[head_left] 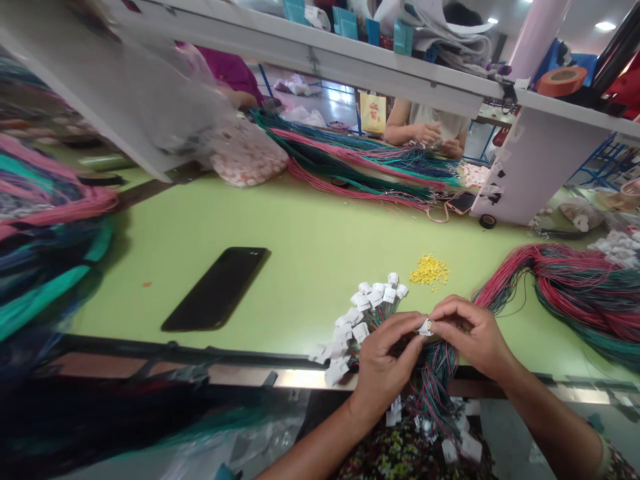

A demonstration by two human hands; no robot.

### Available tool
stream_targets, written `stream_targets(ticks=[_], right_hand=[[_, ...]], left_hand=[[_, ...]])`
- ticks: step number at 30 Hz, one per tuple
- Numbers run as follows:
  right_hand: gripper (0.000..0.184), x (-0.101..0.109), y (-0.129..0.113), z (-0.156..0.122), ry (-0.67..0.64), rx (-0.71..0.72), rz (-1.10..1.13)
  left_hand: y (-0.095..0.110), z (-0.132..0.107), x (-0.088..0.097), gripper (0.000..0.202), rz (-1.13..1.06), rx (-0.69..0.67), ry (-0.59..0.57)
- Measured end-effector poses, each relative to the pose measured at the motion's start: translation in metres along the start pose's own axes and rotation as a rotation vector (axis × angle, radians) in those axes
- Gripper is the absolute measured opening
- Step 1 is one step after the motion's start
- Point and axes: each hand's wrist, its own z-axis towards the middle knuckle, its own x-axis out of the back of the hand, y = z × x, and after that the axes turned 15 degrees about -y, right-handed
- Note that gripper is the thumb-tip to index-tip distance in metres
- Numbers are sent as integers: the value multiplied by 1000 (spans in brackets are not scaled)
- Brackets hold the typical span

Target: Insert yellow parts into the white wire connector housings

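Lower right of frame, L hand [387,370] & R hand [473,337] both pinch small white connector [425,327], fingertips pressed on it, about midway btwn them; red-green wire bundle [435,393] runs lengthwise down from it, over bench edge [310,379] toward person.

A black smartphone [215,289] on the green workbench [300,247], a co-worker [425,127] across it.
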Motion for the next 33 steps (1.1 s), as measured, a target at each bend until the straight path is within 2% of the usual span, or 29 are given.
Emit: stream_targets(ticks=[3, 6, 10, 13, 15, 16, 19, 23, 26, 28, 30, 32, 33], right_hand=[[11, -1, 6, 0, -29, -66, 206], [17, -1, 7, -2, -62, -99, 257], [19, 1, 0, -9, -105, -93, 109], [20, 9, -11, -19, -99, 30, -157], [21, 19, -20, -31, -192, 104, -343], [23, 25, -24, -38, -280, 109, -422], [26, 36, -31, -66, -529, 27, -599], [21, 23, -11, -100, -659, -53, -735], [17, 12, 6, -111, -670, -56, -798], [8, 14, 6, -108, -668, -91, -805], [4, 20, -5, -97, -619, -71, -790], [8, 23, -20, -80, -504, -26, -729], [16, 21, -27, -69, -442, 10, -668]], left_hand=[[0, -1, -1, 27, 26, -20, 1], [0, -2, -2, 28, 35, -33, -13], [3, -4, -5, 26, 43, -8, -75], [6, -5, 2, 35, 51, -40, -205], [8, -5, 16, 45, 76, -86, -264], [9, -5, 26, 44, 109, -92, -223], [10, -7, 62, 45, 265, -101, -207], [5, -16, 102, 60, 461, -159, -356], [-3, -23, 117, 81, 592, -90, -525], [-9, -25, 121, 70, 654, -77, -575], [-14, -24, 121, 51, 680, -98, -556], [-18, -19, 118, 40, 674, -147, -514], [-20, -15, 117, 37, 664, -181, -491]])
